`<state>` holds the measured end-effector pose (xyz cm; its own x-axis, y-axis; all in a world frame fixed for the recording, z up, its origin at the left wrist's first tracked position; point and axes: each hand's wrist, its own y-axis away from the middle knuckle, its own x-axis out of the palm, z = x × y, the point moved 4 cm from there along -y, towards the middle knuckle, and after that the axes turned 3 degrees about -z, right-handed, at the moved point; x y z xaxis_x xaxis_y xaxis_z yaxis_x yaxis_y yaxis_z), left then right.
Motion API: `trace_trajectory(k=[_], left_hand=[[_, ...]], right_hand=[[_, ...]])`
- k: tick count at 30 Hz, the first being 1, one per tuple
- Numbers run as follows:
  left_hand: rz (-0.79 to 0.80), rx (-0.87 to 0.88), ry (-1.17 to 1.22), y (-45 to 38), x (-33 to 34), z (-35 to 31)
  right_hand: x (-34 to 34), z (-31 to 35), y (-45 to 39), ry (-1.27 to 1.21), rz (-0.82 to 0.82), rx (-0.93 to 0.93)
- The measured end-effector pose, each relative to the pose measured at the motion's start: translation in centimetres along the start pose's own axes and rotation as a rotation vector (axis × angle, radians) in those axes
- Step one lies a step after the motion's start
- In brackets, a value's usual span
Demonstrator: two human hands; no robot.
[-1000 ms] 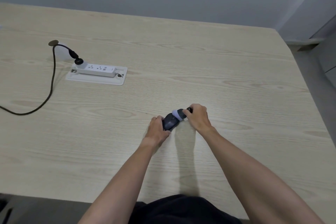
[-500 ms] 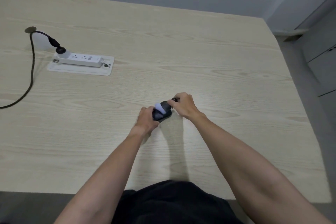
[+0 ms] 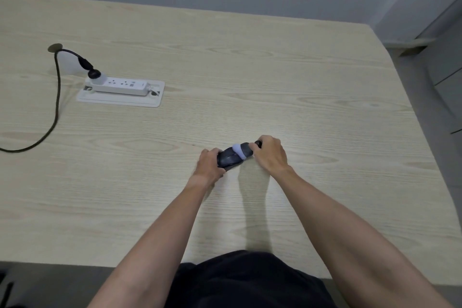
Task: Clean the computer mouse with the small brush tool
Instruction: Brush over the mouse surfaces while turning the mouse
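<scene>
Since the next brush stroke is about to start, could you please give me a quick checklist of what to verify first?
1. Mouse steadied: ok, the left hand grips its near end on the table.
2. Brush held: ok, the right hand is closed around its handle.
3. Brush head on the mouse: ok, the pale head lies over the mouse's far end.
4. Bristles reaching the seams: cannot tell, too small and blurred.
5. Power strip and cable out of the way: ok, far off to the left.
6. Mouse already clean: cannot tell.
</scene>
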<state>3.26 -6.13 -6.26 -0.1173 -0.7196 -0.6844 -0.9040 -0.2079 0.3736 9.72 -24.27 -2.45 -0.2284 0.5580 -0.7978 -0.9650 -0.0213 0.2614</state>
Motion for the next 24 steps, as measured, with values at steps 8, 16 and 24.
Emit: trace_trajectory(k=[8, 16, 24], left_hand=[[0.009, 0.006, -0.014, -0.3, 0.3, 0.2], [0.022, 0.021, -0.013, -0.7, 0.7, 0.5], [-0.028, -0.024, 0.006, -0.7, 1.2, 0.9]], right_hand=[[0.0, 0.2, 0.4, -0.171, 0.097, -0.011], [-0.6, 0.9, 0.2, -0.157, -0.012, -0.040], [-0.9, -0.5, 0.6, -0.002, -0.106, -0.059]])
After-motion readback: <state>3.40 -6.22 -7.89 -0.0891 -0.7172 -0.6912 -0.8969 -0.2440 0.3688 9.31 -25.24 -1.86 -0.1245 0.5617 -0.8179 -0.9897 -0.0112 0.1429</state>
